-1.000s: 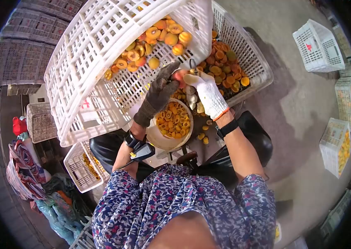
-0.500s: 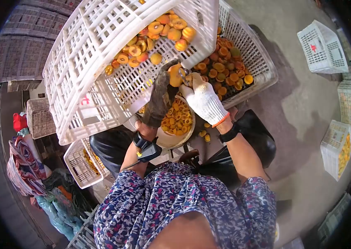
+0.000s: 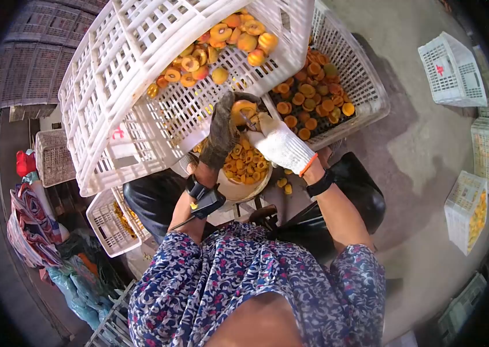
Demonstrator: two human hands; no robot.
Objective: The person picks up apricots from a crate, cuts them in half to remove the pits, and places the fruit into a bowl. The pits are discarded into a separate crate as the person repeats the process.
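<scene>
My left hand (image 3: 224,130), in a dark, stained glove, is closed around a peach half (image 3: 244,110) with its cut side up. In a white knit glove, my right hand (image 3: 282,141) grips a small metal pitting tool (image 3: 251,121), whose end meets the cut face; its handle is mostly hidden by my fingers. Below both hands stands a round bucket (image 3: 260,184) of small orange pieces. Ahead, a tilted white crate (image 3: 175,118) holds peach halves (image 3: 221,34). Right of it, another crate (image 3: 366,98) contains more halves (image 3: 314,95), mostly skin or hollow side showing.
White crates (image 3: 451,69) stand along the right, one with yellow fruit (image 3: 478,217). A low crate (image 3: 108,231) sits by my left knee. Striped cloth and plastic bags (image 3: 36,222) lie at the left. Stacked crates (image 3: 36,69) rise behind; two loose orange pieces (image 3: 285,186) are on the floor.
My hands and the peach half have shifted slightly down in view. The tool now points into the cut face, and my right hand has turned and lowered.
</scene>
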